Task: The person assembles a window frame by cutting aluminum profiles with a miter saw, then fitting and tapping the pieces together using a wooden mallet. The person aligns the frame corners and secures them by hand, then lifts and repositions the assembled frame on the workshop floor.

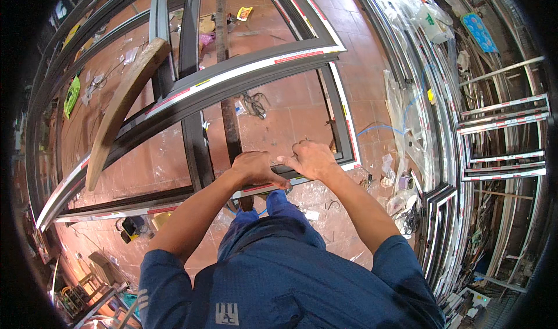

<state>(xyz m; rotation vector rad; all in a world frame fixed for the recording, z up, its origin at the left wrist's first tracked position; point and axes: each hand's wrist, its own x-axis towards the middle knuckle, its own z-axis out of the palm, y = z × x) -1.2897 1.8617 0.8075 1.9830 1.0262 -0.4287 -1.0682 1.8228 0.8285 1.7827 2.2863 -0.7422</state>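
A large dark metal window frame [346,126], with white and red tape along its edges, lies before me at about waist height. My left hand [251,167] is closed over its near rail, the thumb pointing right along the taped edge. Just right of it, my right hand [314,159] bends its fingers over the same rail, its thumb reaching toward the left hand. The undersides of both hands are hidden. A curved wooden board [125,111] leans across the frame's left part. Another dark frame [317,43] lies beyond, its taped rail against this one.
Long taped profiles [401,67] and plastic wrap run along the right, beside small stacked frames [503,140]. A blue hose [378,127] crosses the tiled floor [285,120]. Coiled black cable [254,105] lies beneath the frame. A tape roll [406,182] sits at right.
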